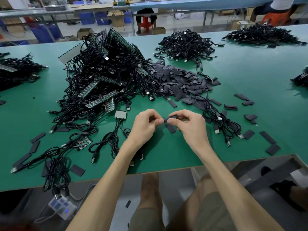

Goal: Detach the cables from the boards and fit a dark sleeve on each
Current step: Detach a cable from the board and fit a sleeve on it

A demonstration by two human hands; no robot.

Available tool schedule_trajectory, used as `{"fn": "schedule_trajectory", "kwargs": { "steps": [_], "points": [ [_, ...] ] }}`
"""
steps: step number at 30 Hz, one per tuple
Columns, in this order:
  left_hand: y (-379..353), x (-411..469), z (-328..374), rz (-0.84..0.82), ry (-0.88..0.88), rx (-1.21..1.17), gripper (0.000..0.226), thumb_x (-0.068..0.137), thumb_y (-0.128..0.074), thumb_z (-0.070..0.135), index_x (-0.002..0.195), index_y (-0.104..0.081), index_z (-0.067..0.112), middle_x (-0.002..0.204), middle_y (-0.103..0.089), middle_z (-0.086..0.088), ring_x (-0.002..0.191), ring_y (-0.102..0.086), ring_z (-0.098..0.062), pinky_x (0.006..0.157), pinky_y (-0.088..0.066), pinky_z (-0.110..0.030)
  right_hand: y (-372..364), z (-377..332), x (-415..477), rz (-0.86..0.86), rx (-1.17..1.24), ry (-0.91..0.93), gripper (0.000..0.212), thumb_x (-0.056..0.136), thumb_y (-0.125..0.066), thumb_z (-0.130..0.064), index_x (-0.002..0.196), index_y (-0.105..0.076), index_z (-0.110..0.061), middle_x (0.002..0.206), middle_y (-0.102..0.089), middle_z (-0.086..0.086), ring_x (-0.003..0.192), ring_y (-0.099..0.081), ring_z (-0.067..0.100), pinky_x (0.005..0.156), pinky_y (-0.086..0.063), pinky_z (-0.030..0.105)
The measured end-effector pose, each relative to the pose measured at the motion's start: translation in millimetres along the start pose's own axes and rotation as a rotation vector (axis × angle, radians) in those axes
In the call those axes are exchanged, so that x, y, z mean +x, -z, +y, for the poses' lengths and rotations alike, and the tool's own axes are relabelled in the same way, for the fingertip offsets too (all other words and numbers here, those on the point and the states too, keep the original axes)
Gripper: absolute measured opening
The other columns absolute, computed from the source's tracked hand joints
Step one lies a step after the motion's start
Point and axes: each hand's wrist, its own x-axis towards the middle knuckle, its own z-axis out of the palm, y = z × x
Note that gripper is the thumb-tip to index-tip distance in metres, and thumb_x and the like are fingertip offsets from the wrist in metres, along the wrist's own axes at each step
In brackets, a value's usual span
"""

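Head camera: our left hand (144,126) and right hand (190,126) pinch the sleeve (172,117) in curled fingers (160,121) just above the desk (170,155). Pushed crooked, its flat mouth could buckle against the hidden cable end.

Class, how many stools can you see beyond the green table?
2: a red stool at top centre, an orange stool at top right, someone seated on each. More may be hidden.
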Motion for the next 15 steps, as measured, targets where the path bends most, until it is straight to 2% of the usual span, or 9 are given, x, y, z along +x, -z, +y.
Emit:
{"fn": "schedule_trajectory", "kwargs": {
  "steps": [3, 7, 12, 15],
  "points": [
    [0.7, 0.0, -0.1, -0.003, -0.012, -0.01, 0.014, 0.093, -0.069, 0.002, 0.081, -0.064, 0.007, 0.063, -0.055, 0.007, 0.059, -0.047, -0.015, 0.061, -0.037, -0.029, 0.0, -0.3, 0.1, -0.003, -0.001, 0.006, 0.013, 0.078, -0.086, -0.021, 0.09, -0.08, -0.02, 0.077, -0.076, -0.011, 0.066, -0.064, -0.001, 0.066, -0.049, 0.017],
    [1.2, -0.2, -0.9, 0.004, -0.029, -0.014, 0.012, 0.093, -0.068, 0.001, 0.082, -0.064, 0.004, 0.062, -0.054, 0.008, 0.059, -0.047, -0.014, 0.062, -0.037, -0.03, 1.4, 0.4, 0.0, -0.037, 0.072, -0.009, 0.011, 0.082, -0.084, -0.019, 0.092, -0.08, -0.023, 0.081, -0.077, -0.007, 0.076, -0.068, 0.008, 0.065, -0.057, 0.026],
    [1.0, 0.7, -3.0, 0.005, -0.024, -0.031, 0.014, 0.094, -0.068, 0.002, 0.081, -0.063, 0.006, 0.06, -0.053, 0.009, 0.059, -0.045, -0.015, 0.062, -0.037, -0.031, 2.0, 1.9, 1.0, -0.016, 0.149, -0.022, 0.012, 0.082, -0.084, -0.019, 0.092, -0.08, -0.023, 0.084, -0.078, -0.006, 0.078, -0.071, 0.009, 0.062, -0.053, 0.021],
    [0.5, 1.0, -4.8, 0.005, -0.018, -0.025, 0.018, 0.093, -0.069, 0.002, 0.078, -0.063, 0.011, 0.058, -0.053, 0.013, 0.057, -0.045, -0.013, 0.06, -0.037, -0.03, 1.6, 2.8, 0.8, -0.005, 0.118, -0.016, 0.011, 0.081, -0.085, -0.022, 0.091, -0.08, -0.024, 0.082, -0.078, -0.008, 0.077, -0.07, 0.009, 0.062, -0.054, 0.023]
  ]
}}
